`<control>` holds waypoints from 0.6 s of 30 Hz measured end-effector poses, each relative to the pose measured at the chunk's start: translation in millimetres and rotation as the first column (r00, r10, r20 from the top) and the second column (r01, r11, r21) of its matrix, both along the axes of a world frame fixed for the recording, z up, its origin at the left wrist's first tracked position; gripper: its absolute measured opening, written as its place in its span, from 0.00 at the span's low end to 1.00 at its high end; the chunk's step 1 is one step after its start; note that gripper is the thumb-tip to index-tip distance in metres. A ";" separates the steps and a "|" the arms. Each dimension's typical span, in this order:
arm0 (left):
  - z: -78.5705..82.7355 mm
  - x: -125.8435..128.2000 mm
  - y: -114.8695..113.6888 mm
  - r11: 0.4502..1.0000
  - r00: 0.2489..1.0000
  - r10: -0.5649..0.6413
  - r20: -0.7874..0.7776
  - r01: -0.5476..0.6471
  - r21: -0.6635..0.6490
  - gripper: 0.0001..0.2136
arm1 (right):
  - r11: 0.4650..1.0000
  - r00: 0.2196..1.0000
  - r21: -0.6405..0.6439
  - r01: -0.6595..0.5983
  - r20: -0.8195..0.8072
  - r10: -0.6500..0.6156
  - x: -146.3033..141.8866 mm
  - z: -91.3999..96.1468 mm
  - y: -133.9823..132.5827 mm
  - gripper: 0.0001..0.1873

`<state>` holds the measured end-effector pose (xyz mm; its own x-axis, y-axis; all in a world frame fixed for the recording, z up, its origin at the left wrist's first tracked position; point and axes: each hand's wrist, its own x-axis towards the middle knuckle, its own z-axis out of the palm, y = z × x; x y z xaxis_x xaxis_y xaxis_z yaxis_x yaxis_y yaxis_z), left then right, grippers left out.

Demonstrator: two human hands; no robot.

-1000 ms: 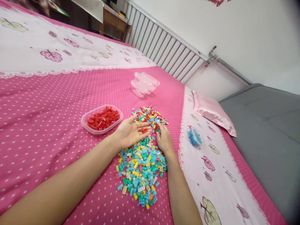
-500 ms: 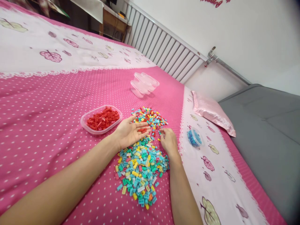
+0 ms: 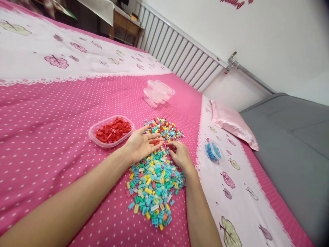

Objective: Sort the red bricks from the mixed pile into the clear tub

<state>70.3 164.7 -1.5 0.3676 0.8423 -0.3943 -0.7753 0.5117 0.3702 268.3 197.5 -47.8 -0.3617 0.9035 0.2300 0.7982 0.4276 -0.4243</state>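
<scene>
My left hand lies palm up with its fingers stretched out, and a few red toy bricks rest on the fingers. To its right, my right hand hovers over the bricks, index finger and thumb apart; I see nothing held between them. Below both hands spreads a large pile of mixed toy bricks in turquoise, green, yellow and white. Behind the hands is a smaller heap of mixed bricks with many red ones. Left of my left hand stands a clear tub of red bricks.
A small clear container of blue pieces sits on the right. Several clear plastic containers lie farther back on the pink dotted bedspread. A pink pillow, a grey padded headboard and a metal rail border the bed.
My right hand has moved left, closer to the fingertips of my left hand, and its thumb and index finger have spread. The left hand has hardly moved and still bears the red bricks.
</scene>
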 end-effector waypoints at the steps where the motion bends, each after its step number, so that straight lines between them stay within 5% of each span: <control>1: 0.0 -0.1 0.0 1.000 1.000 0.001 0.000 -0.001 0.001 0.25 | 1.000 1.000 -0.003 0.019 0.002 -0.019 0.5 -1.3 0.6 0.14; 8: 0.7 -0.5 -0.4 1.000 1.000 -0.002 0.013 0.002 -0.011 0.24 | 0.986 0.975 -0.028 0.167 -0.146 -0.169 2.6 -1.8 1.8 0.12; 18: -0.9 -0.9 0.6 1.000 1.000 -0.004 0.006 0.004 0.001 0.25 | 0.985 0.947 0.015 0.173 -0.279 -0.162 -4.1 4.8 -0.8 0.14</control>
<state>69.4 165.3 -2.4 0.3735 0.8412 -0.3909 -0.7754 0.5145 0.3661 264.1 196.7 -43.0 -0.1236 0.9341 0.3348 0.7141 0.3180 -0.6237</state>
